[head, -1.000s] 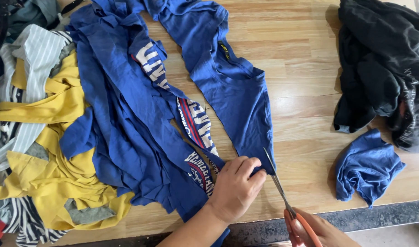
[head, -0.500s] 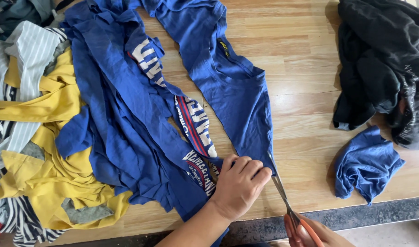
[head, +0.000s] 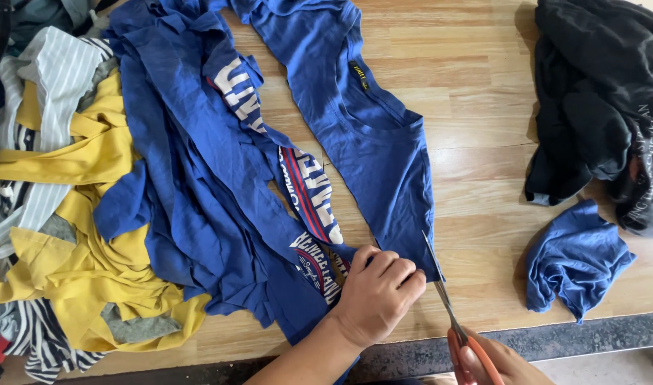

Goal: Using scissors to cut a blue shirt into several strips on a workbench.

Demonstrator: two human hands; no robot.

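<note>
A wooden table (head: 483, 128) carries everything in view, its dark front edge running along the bottom. The largest mass on it is a heap of blue cloth (head: 191, 178) on the left half, cut into long pieces, some with white and red printed lettering. Under and beside that heap, at the far left, lies a pile of yellow, grey-striped and dark striped garments (head: 63, 235). At the top right corner sits a bundle of black clothing (head: 604, 100), well apart from the blue heap. From the top middle a blue shirt piece (head: 362, 142) stretches flat down toward the front edge, its collar label showing. Near the right front edge lies a small crumpled blue scrap (head: 572, 260), just below the black bundle.

The left hand (head: 376, 296) presses on the lower end of the blue shirt piece, fingers curled, its grip pinning the cloth to the table. The right hand (head: 494, 360), partly cut off by the bottom edge, has its grip closed around the orange handles of a pair of scissors (head: 448, 303). The blades point up along the right edge of the shirt piece, just beside the left hand.
</note>
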